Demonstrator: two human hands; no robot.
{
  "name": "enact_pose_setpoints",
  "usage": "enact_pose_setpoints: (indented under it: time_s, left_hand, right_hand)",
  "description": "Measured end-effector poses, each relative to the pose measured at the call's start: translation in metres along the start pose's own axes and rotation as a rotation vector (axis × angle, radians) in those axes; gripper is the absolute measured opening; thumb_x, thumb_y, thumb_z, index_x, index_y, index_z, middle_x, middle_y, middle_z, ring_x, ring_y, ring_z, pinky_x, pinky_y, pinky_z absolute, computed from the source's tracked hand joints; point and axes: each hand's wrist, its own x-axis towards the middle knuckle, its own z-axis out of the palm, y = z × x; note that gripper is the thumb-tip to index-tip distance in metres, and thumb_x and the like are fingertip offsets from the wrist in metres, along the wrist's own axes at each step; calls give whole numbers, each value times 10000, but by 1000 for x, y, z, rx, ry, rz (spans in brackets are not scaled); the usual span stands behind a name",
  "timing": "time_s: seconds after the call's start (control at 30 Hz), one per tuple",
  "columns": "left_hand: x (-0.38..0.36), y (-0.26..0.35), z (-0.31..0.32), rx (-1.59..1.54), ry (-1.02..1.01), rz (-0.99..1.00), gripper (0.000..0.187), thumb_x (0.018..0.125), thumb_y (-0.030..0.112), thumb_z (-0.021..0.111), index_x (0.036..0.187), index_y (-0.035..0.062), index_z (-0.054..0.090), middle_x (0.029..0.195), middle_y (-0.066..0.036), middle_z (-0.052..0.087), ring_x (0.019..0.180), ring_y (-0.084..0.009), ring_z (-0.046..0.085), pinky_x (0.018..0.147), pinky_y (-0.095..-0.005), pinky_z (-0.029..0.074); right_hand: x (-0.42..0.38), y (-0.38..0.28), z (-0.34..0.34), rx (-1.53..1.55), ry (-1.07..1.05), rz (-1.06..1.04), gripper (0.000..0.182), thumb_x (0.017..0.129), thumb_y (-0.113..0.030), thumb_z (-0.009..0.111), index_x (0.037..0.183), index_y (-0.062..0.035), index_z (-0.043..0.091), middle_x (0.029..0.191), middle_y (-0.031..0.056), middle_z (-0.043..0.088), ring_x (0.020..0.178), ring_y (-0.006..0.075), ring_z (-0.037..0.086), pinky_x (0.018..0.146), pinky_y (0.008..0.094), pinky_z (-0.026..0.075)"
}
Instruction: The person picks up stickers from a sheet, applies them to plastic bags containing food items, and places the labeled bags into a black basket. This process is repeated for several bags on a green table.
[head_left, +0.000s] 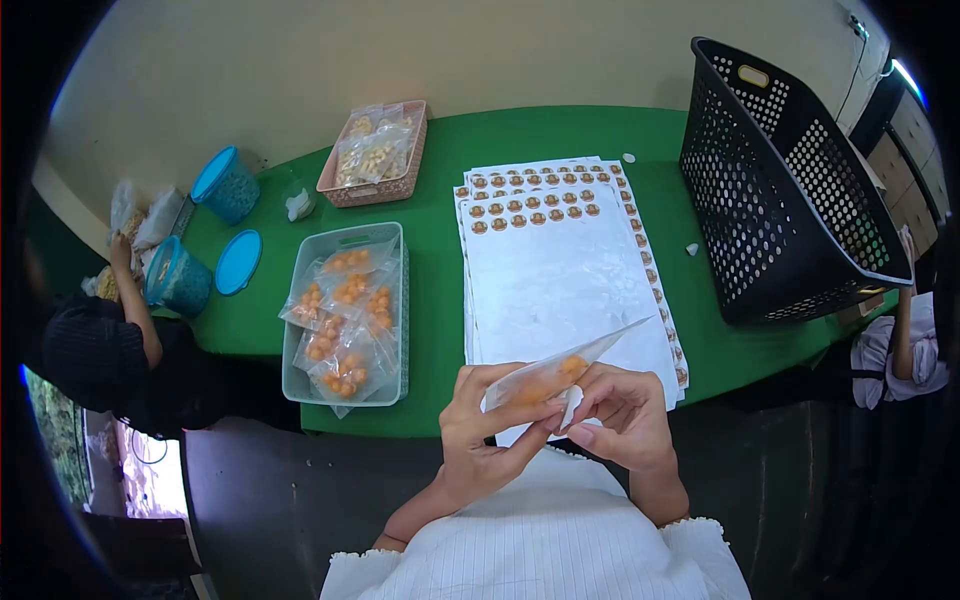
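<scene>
two hands work close together just above the near edge of the green table (pixel 560 135). the left hand (pixel 475 430) has its thumb and fingers clamped on a clear bag (pixel 535 384) of orange balls, which tilts up toward the right. the right hand (pixel 628 418) has its thumb and finger closed on a small white piece (pixel 571 407) at the bag's lower side; it may be paper, though it is too small to tell.

beyond the hands lie overlapping white sheets (pixel 555 285) with rows of round brown stickers (pixel 536 217) near the top. to their left, a pale bin (pixel 287 350) holds more bags (pixel 350 288) of orange balls, and behind it a pink basket (pixel 375 192) holds bags (pixel 374 160) of pale pieces. a large black basket (pixel 770 225) stands right of the sheets. one person sits at far left (pixel 95 350), near two blue-lidded tubs; another is at far right (pixel 905 355).
</scene>
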Motion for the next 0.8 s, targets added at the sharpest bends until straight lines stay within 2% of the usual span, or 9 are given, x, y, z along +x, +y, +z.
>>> enact_pose_setpoints:
  time_s: [0.23,0.8]
  left_hand:
    - [-1,-2,3,-25,-12,-64,292,558,-10,687,814,128,665,901,-96,568,828,-213,513,693,-290,392]
    - [5,-7,5,-4,-7,-50,288,558,-10,689,807,133,665,891,-83,572,805,-197,506,676,-281,380]
  right_hand:
    - [1,2,-2,11,31,17,58,685,58,597,734,41,572,777,93,529,736,144,553,686,259,503]
    - [7,7,-6,16,51,20,58,689,57,584,738,35,562,777,86,527,727,132,545,658,248,501]
